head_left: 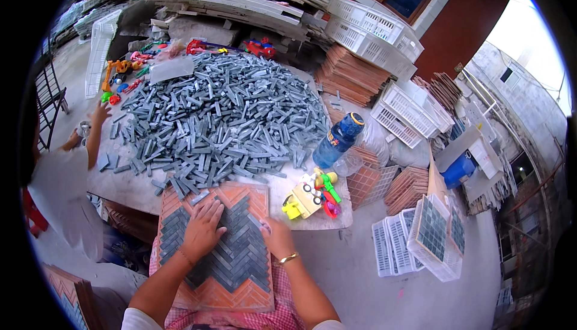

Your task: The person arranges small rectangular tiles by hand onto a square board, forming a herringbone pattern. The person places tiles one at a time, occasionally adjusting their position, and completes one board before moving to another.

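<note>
An orange-red mould board with herringbone grooves rests on my lap against the table edge. Grey tile strips fill its middle in a zigzag; the grooves at the top and bottom show bare orange. My left hand lies on the strips at the board's left half, its fingers stretched forward. At the right edge of the board, my right hand has its fingers curled together. A small greyish bit shows at its fingertips, too small to name. Just beyond the board begins a large heap of loose grey tile strips.
On the table stand a blue bottle and a toy truck among small toys. A child reaches over from the left. White crates sit on the floor at right, near stacked orange boards. A toy excavator stands far left.
</note>
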Motion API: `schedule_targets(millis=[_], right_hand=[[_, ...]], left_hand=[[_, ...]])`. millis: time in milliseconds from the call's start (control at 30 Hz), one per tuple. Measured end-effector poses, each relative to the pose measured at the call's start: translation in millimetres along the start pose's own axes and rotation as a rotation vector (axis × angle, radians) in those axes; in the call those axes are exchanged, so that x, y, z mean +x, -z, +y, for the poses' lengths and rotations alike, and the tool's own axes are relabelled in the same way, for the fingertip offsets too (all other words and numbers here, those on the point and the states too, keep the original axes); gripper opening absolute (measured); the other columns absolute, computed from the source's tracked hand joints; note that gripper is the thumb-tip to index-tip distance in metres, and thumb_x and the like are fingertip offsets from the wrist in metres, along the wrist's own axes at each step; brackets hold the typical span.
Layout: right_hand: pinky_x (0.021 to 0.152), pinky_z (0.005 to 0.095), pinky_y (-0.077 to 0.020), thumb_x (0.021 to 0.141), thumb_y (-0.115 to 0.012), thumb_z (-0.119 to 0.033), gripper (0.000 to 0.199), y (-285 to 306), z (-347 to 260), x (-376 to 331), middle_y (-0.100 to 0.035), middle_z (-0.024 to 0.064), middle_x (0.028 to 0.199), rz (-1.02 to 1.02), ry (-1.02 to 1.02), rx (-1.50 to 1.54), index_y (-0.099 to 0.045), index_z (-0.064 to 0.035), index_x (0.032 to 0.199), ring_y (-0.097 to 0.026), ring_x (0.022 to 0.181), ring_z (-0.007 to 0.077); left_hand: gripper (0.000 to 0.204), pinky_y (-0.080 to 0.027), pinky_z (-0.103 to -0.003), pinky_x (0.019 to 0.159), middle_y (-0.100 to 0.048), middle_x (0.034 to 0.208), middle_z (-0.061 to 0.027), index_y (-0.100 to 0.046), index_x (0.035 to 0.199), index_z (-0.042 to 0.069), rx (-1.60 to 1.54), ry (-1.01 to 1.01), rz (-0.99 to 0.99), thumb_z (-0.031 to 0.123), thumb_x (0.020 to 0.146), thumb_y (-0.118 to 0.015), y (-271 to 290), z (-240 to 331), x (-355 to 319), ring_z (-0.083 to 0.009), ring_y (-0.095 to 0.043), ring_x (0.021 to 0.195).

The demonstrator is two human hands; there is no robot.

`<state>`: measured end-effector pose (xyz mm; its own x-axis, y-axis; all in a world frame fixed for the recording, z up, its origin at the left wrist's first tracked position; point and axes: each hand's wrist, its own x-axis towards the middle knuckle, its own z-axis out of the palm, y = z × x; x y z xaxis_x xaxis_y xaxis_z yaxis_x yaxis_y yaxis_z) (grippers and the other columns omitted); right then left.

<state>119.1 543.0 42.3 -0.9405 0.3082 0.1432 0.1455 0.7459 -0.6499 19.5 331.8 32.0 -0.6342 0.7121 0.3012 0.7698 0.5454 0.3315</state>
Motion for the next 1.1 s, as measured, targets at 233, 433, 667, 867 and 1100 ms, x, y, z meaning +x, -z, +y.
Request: schedule_targets(millis=[233, 433, 667, 867, 1100], right_hand=[[0.072, 0.0388, -0.0495, 0.075, -0.069, -0.009, 0.023, 7, 3, 1, -0.064, 0.0142, 0.085, -0.066, -0.086, 0.093, -0.063, -0.0045, 0.097, -0.062, 0.082, 0.0296], [0.069, 0.0389, -0.0488, 0.075, -0.067, -0.007, 0.018, 10, 2, 5, -0.064, 0.0129, 0.083, -0.139, -0.150, 0.073, -0.061, -0.0042, 0.092, -0.062, 0.079, 0.0299], [0.067, 0.0377, -0.0488, 0.076, -0.067, -0.009, 0.016, 5, -2, -2, -0.062, 0.0123, 0.080, 0.076, -0.016, -0.105, -0.062, -0.0039, 0.090, -0.061, 0.074, 0.0295], [0.071, 0.0430, -0.0475, 0.079, -0.065, -0.009, 0.017, 15, 3, -11, -0.060, 0.0145, 0.087, 0.033, 0.172, -0.019, -0.059, -0.0056, 0.095, -0.059, 0.084, 0.0345], [0.071, 0.0415, -0.0493, 0.078, -0.065, -0.008, 0.016, 7, -5, -7, -0.063, 0.0145, 0.085, 0.025, -0.013, 0.020, -0.062, -0.0041, 0.094, -0.061, 0.079, 0.0342]], left_hand=[[0.066, -0.022, -0.050, 0.110, -0.037, 0.144, -0.0114, -0.040, 0.136, 0.005, -0.082, -0.059, -0.060, 0.033, 0.081, -0.063, 3, 38, 6, -0.0282, -0.034, 0.133], [0.065, -0.022, -0.049, 0.111, -0.038, 0.144, -0.0104, -0.039, 0.137, 0.006, -0.022, -0.046, -0.076, 0.038, 0.083, -0.059, -7, 43, 4, -0.0262, -0.033, 0.134], [0.064, -0.023, -0.048, 0.111, -0.038, 0.143, -0.0107, -0.039, 0.137, 0.006, -0.042, -0.053, -0.077, 0.036, 0.085, -0.058, -6, 43, 4, -0.0262, -0.034, 0.134], [0.067, -0.023, -0.051, 0.110, -0.038, 0.144, -0.0123, -0.036, 0.139, 0.006, -0.152, -0.108, -0.132, 0.032, 0.082, -0.061, 1, 62, -9, -0.0281, -0.033, 0.134], [0.066, -0.024, -0.048, 0.109, -0.037, 0.144, -0.0126, -0.035, 0.139, 0.001, -0.133, -0.163, -0.211, 0.041, 0.089, -0.050, -9, 94, -26, -0.0264, -0.034, 0.133]])
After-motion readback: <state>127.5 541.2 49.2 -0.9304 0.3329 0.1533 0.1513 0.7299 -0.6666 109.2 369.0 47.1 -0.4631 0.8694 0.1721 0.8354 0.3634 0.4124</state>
